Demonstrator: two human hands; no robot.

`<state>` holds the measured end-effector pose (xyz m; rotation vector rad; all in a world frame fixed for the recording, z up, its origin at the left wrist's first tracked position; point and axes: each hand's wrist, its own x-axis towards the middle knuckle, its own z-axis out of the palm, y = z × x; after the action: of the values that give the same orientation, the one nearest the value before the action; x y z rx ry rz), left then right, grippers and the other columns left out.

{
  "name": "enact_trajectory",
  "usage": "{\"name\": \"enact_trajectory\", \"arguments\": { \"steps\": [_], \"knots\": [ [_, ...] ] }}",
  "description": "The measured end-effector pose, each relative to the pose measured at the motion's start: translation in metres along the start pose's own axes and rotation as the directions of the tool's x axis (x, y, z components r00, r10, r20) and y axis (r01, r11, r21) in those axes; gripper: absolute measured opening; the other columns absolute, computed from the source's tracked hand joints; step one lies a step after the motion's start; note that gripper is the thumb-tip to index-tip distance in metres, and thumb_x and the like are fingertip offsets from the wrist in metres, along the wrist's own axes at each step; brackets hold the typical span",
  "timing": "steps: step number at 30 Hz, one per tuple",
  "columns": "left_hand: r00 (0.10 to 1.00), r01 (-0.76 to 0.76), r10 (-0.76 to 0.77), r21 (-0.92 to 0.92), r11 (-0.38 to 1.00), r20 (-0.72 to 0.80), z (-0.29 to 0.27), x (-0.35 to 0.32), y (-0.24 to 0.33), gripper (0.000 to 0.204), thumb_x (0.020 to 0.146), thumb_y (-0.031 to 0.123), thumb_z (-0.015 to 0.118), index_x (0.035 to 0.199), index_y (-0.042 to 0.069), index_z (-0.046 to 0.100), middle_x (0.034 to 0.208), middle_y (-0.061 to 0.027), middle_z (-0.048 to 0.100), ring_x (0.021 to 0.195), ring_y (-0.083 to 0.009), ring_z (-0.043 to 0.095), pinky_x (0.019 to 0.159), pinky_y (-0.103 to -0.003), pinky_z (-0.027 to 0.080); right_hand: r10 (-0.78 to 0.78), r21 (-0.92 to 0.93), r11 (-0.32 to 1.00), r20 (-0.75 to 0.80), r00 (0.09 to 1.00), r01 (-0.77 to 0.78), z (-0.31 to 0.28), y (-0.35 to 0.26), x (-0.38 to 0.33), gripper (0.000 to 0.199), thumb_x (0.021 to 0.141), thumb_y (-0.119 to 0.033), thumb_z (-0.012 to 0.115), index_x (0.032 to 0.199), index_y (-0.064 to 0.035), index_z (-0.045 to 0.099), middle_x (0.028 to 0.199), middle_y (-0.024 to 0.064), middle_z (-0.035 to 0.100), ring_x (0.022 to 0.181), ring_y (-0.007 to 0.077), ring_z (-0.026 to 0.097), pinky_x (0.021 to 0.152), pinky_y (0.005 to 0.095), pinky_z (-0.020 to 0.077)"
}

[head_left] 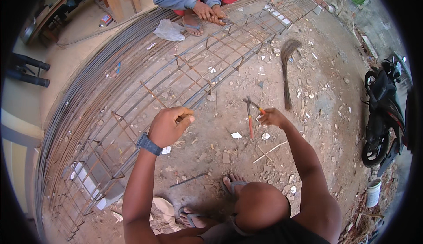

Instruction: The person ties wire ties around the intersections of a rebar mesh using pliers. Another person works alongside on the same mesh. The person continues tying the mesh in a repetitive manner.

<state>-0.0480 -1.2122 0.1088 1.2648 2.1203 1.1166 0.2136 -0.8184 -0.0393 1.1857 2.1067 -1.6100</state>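
Note:
My right hand (272, 117) grips one red-and-orange handle of a pair of pincers (250, 125). Their handles are spread wide, the second one hanging free, with the jaws pointing away from me over the ground. Beside the near edge of a long rebar cage (200, 95), my left hand (171, 125) is closed, its fingers curled; what lies in them, if anything, is hidden. A dark watch is on that wrist. The cage, made of long bars and cross stirrups, runs from the lower left to the upper right.
Another person's hands (211, 13) work at the cage's far side. Many loose steel bars (94, 59) lie left of it. A broom of thin twigs (286, 74) lies on the rubble-strewn ground. A motorcycle (384, 112) and a white bucket (373, 193) stand at the right.

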Motion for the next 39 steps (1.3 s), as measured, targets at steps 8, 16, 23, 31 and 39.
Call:
{"name": "enact_trajectory", "arguments": {
  "steps": [8,16,23,31,39],
  "knots": [
    [0.991,0.123,-0.119,0.062,0.99,-0.065,0.012,-0.03,-0.003,0.022,0.092,0.012,0.071,0.109,-0.001,0.071,0.09,-0.0122,0.072,0.075,-0.0147,0.066,0.069,-0.028,0.052,-0.611,-0.64,0.68,-0.225,0.759,0.358,0.103,0.048,0.008,0.031,0.09,-0.019,0.064,0.119,-0.0068,0.063,0.114,0.0204,0.063,0.102,0.0417,0.063,0.084,0.0478,0.0532],
    [0.997,0.056,-0.044,0.186,0.981,-0.068,0.026,0.018,0.018,0.022,0.091,0.017,0.069,0.105,0.0,0.071,0.089,-0.0175,0.072,0.079,-0.0288,0.071,0.069,-0.036,0.055,-0.683,-0.674,0.046,0.517,0.516,0.737,0.205,-0.041,0.024,0.045,0.077,-0.014,0.066,0.122,-0.0115,0.063,0.121,0.0108,0.06,0.123,0.0293,0.051,0.099,0.0441,0.0444],
    [0.985,-0.005,0.057,0.299,0.954,-0.165,0.037,0.032,0.014,0.023,0.091,0.014,0.071,0.108,0.0,0.07,0.095,-0.0146,0.072,0.079,-0.0234,0.07,0.07,-0.033,0.054,-0.671,-0.596,0.083,0.56,0.487,0.799,0.284,0.01,0.04,0.028,0.083,-0.016,0.062,0.11,-0.0082,0.066,0.12,0.0111,0.06,0.117,0.0276,0.055,0.095,0.0409,0.0471],
    [0.942,0.09,0.019,0.305,0.948,-0.335,0.041,0.046,-0.011,0.029,0.09,0.021,0.073,0.107,-0.002,0.07,0.101,-0.0167,0.071,0.086,-0.026,0.07,0.077,-0.036,0.053,-0.746,-0.266,0.665,-0.195,0.637,0.698,0.216,-0.042,-0.017,0.029,0.104,-0.028,0.05,0.117,-0.0065,0.065,0.078,0.0136,0.065,0.066,0.029,0.066,0.063,0.0421,0.0518],
    [0.882,0.462,-0.468,-0.101,0.881,-0.049,0.048,0.095,-0.014,0.04,0.098,0.034,0.061,0.114,-0.002,0.067,0.099,-0.0121,0.073,0.084,-0.0188,0.069,0.072,-0.033,0.053,-0.704,0.092,0.687,-0.162,0.692,0.72,0.155,-0.126,0.01,0.024,0.103,-0.02,0.053,0.113,-0.0034,0.067,0.068,0.0065,0.061,0.062,0.0138,0.057,0.059,0.0318,0.0458]
  ]
}}
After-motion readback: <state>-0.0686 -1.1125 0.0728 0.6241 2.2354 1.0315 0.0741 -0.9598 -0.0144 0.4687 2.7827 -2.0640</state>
